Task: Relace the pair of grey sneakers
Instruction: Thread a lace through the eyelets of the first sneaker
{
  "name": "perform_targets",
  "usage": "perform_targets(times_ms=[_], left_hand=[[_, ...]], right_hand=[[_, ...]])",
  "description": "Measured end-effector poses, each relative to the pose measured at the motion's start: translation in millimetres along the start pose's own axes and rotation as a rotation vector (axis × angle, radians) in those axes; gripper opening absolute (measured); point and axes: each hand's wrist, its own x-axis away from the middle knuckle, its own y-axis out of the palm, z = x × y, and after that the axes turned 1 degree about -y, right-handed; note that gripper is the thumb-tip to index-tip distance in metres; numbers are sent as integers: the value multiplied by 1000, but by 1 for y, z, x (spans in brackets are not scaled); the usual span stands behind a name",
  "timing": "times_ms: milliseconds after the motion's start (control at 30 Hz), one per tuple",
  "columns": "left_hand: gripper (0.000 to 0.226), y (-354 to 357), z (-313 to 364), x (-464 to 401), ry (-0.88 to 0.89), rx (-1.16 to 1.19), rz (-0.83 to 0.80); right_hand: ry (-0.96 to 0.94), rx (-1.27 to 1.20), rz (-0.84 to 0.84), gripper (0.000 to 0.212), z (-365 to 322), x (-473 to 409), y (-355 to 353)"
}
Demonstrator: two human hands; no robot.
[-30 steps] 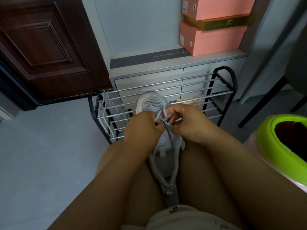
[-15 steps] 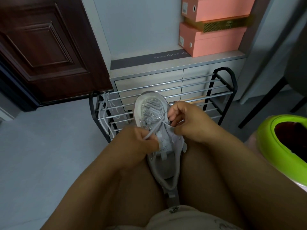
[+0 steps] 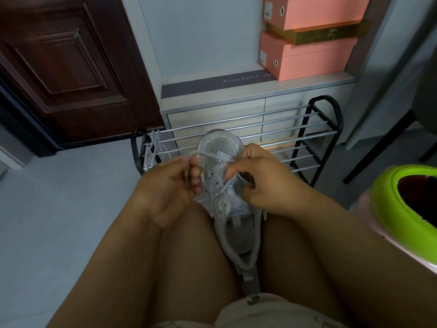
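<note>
1. Grey floor [image 3: 47, 221] across the left of the frame; dark wooden door [image 3: 59, 67] at upper left; pale cabinet [image 3: 212, 110] at upper centre, with a metal shoe rack [image 3: 314, 138] just in front of it.
2. Stacked pink boxes [image 3: 312, 58] at upper right, cut off by the top edge; small labels on their ends too small to read. Green-rimmed bin [image 3: 387, 204] cut off by the right edge.
3. Grey strip on the cabinet top printed "Beautiful Li…", the rest hidden behind the lower box.
4. Grey sneaker [image 3: 222, 152] at centre, wedged between the bare thighs, toe pointing up-frame towards the rack, heel down by the shorts. Tongue tag showing letters like "DREAM", upside down and partly covered. Far side of the upper hidden under the right hand.
5. Loose white lace-like cord [image 3: 151, 150] draped on the rack's left end; hard to make out exactly.
6. Left hand [image 3: 170, 185] at centre-left, palm turned inward, fingers curled, thumb and fingertips pinching the shoelace [image 3: 208, 154], which loops over the toe.
7. Right hand [image 3: 260, 183] at centre-right, resting on the sneaker's side, fingers bent and closed on the other lace end near the eyelets; exact pinch point shadowed.
8. Second sneaker of the pair out of view.
</note>
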Motion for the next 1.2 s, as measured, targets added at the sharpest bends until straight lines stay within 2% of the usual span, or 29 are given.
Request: perform_targets(times_ms=[100,167,233,300,367,467,500,700,800,900,1033,1200], left_hand=[[17,-4,-11,-7,131,-65,33],[18,-7,-17,-10,173,-9,-7],[21,-11,-21,-13,220,-58,-13],[23,-13,-22,-14,275,-186,23],[23,-14,-22,-15,318,-286,66],[6,-13,-22,-14,391,-422,159],[9,-12,-23,-14,414,-447,182],[10,-12,-23,-13,466,-534,225],[10,-9,-22,-12,510,-599,225],[10,-9,-21,-12,539,-678,232],[12,-11,-20,-13,571,-864,219],[6,-16,-13,-14,662,-1216,243]], right_hand=[[49,24,36,23,-4,0,5],[103,18,107,12,-10,-2,12],[167,65,159,30,-13,-5,21],[200,138,164,39,-17,-9,27],[207,174,149,38,-18,-12,30],[222,163,119,30,-17,-14,30],[222,148,109,29,-17,-15,30],[176,96,34,41,-20,-11,24],[216,36,106,44,-21,-10,25],[264,127,189,39,-25,-13,34],[284,153,232,30,-29,-20,43],[305,107,256,18,-26,-24,47]])
